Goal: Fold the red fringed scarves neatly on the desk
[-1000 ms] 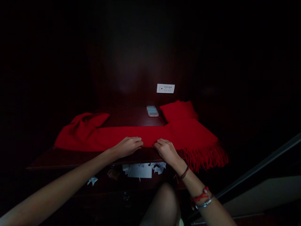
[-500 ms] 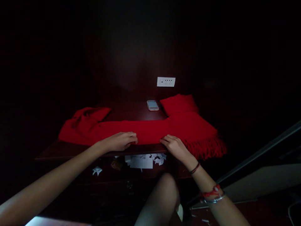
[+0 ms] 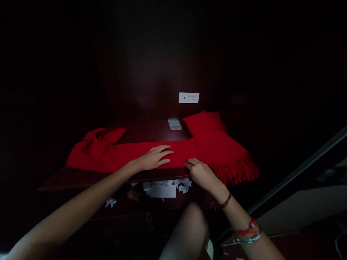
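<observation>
A red scarf (image 3: 130,155) lies in a long strip along the front of a dark wooden desk (image 3: 78,177). Its left end is bunched up; at the right it widens, folds back toward the wall and shows a fringe. My left hand (image 3: 156,157) rests flat on the middle of the strip, fingers spread toward the right. At the scarf's front edge, just left of the fringe, my right hand (image 3: 199,172) pinches the cloth between curled fingers. A bracelet and bangles sit on my right wrist and forearm.
A phone (image 3: 175,124) with a blurred screen lies behind the scarf. On the wall is a white socket plate (image 3: 189,98). Crumpled papers (image 3: 162,189) fill an open space below the desktop. My knee (image 3: 189,224) is under the desk, and a dark slanted bar (image 3: 298,177) runs at the right.
My left hand has opened from a closed grip on the front edge and slid right and inward over the scarf. My right hand stays about where it was. The view has shifted slightly.
</observation>
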`<state>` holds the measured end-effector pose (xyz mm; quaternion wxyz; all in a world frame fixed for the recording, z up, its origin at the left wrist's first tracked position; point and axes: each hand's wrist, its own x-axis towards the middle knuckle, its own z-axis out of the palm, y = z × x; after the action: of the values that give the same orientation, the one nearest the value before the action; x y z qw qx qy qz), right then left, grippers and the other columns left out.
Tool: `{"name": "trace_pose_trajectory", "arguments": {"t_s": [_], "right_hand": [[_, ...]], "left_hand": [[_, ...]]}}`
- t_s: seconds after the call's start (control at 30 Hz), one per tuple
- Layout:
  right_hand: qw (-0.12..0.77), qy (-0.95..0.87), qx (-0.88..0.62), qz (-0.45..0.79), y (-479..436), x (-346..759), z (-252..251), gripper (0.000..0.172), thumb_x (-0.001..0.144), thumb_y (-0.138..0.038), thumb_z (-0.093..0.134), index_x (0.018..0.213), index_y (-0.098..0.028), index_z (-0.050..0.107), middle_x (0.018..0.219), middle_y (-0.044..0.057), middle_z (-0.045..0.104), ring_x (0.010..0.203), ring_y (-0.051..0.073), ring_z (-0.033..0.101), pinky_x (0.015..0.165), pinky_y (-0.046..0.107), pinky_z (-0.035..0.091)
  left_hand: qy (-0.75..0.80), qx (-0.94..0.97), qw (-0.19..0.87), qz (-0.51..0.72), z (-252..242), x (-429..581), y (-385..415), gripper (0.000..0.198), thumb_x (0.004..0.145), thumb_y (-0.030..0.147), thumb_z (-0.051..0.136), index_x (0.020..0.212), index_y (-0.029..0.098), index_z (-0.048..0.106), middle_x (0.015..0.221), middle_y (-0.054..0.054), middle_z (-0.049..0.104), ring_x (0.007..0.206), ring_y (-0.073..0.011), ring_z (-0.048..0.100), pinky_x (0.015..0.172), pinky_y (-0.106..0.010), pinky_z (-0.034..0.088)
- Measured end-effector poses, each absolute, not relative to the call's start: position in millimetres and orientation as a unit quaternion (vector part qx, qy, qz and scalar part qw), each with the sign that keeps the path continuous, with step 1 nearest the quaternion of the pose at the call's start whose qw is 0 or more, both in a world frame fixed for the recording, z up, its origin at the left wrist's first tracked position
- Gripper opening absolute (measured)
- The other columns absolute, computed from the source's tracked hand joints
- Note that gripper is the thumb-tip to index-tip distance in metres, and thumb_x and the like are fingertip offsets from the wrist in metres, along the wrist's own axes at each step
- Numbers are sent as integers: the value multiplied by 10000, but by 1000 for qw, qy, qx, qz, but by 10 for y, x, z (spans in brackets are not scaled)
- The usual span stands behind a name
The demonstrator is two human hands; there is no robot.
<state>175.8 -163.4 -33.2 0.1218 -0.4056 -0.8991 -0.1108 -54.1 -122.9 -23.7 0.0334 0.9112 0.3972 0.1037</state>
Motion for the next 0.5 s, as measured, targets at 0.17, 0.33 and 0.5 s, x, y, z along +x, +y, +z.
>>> {"name": "trace_pose_trajectory", "arguments": {"t_s": [0.17,0.33,0.5], "right_hand": [[165,-868,-465,-52,-1568,1490,-355,402,848,-227,297,1223,-115,390,1250,110,409,1152,204,335,964,371,251],[56,-860,-505,49,-1443,1487,-426,528,851,-434,191,1305,-170,246,1369,68,206,1252,228,130,993,450,121],[-2,-842,-534,78,-1437,1674,-378,597,837,-483,137,1329,-145,147,1389,70,84,1263,195,48,1013,381,80]], "left_hand": [[448,894,24,20,-517,-442,-1230,489,853,452,231,1306,272,192,1380,-36,174,1250,-238,125,976,-468,112],[491,870,34,23,-493,-566,-1249,602,812,558,199,1324,249,134,1382,-40,143,1256,-233,101,986,-449,99],[569,821,51,12,-460,-878,-1286,610,787,585,219,1316,292,140,1385,-23,106,1255,-266,71,973,-485,97]]}}
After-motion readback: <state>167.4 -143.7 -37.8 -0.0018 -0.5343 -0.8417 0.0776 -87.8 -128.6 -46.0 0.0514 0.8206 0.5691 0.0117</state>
